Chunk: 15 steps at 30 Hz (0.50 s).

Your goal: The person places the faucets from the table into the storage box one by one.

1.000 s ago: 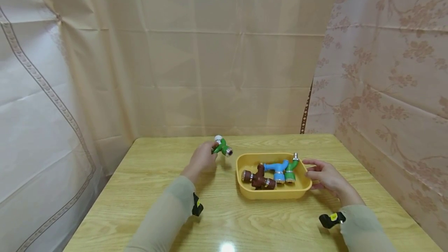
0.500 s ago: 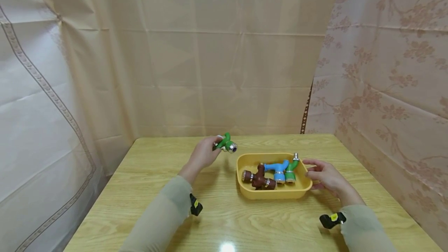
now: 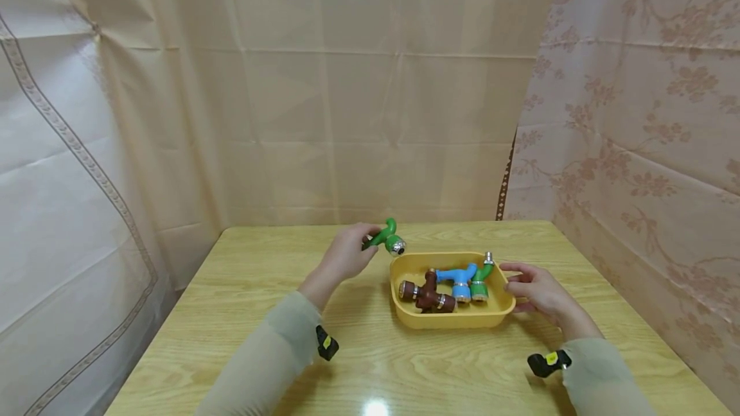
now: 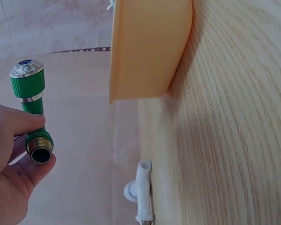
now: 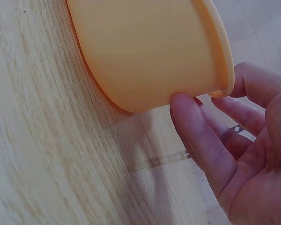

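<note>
In the head view my left hand (image 3: 347,254) holds a green tap (image 3: 384,234) above the table, left of a yellow plastic bin (image 3: 451,321). The left wrist view shows thumb and fingers pinching this tap near its threaded brass end, with the ribbed green and silver handle (image 4: 28,84) upward. At the bin's right end is my right hand (image 3: 540,293). Its thumb (image 5: 189,110) touches the outer wall and a finger meets the rim, neither wrapped round it. Inside the bin lie a brown tap (image 3: 426,297), a blue tap (image 3: 460,282) and another green tap (image 3: 479,287).
A white tap (image 4: 143,190) lies on the wooden table (image 3: 243,313) in the left wrist view; my left hand hides it in the head view. Cream cloth (image 3: 370,114) hangs behind the table, and flowered cloth (image 3: 653,133) hangs at the right.
My left hand has moved right with the green tap, up to the bin's left rim. The tap has turned in view. My right hand and the bin stay put.
</note>
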Tool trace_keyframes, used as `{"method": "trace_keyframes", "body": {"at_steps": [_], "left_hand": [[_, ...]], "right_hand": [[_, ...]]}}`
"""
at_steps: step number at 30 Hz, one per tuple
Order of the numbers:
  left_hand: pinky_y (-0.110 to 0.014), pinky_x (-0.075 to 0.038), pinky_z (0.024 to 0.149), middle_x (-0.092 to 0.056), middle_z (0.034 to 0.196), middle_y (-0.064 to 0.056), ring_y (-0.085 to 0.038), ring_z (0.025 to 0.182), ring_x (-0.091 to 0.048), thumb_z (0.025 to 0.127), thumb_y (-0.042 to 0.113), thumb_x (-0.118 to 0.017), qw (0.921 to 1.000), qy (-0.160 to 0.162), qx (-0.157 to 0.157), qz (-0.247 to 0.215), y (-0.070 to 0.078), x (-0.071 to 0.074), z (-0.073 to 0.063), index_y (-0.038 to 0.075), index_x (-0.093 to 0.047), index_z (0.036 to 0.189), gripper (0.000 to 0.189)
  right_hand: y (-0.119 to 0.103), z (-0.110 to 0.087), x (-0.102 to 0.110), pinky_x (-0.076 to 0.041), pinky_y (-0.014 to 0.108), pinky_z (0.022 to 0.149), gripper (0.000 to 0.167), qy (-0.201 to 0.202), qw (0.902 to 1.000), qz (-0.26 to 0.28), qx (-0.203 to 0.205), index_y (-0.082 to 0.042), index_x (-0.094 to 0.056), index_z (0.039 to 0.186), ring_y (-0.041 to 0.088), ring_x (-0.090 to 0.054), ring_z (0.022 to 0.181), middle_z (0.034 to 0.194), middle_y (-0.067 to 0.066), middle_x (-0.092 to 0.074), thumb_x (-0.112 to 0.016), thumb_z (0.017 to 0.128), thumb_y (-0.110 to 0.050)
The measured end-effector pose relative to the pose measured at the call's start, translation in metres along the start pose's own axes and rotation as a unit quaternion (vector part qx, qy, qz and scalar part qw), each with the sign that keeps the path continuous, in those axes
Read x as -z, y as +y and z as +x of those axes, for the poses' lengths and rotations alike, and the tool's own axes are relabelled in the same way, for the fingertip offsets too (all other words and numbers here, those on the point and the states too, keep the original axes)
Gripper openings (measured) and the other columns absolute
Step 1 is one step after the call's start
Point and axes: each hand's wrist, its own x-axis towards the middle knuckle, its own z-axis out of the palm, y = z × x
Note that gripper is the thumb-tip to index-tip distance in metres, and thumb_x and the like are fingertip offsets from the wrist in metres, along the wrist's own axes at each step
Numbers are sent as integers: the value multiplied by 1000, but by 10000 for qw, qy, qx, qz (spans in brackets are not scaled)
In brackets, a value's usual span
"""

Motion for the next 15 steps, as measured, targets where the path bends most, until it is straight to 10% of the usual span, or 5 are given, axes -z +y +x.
{"method": "trace_keyframes", "body": {"at_steps": [15], "left_hand": [[-33,-56,85,-68,118,-3,-18,99,-65,96,9,-72,9978,-478,-415,181,27,-13,-2,10,-68,126,30]], "right_hand": [[0,1,0,-60,49,78,62,19,10000,-12,-4,4,-36,153,30,-65,101,127,28,-52,-62,96,0]]}}
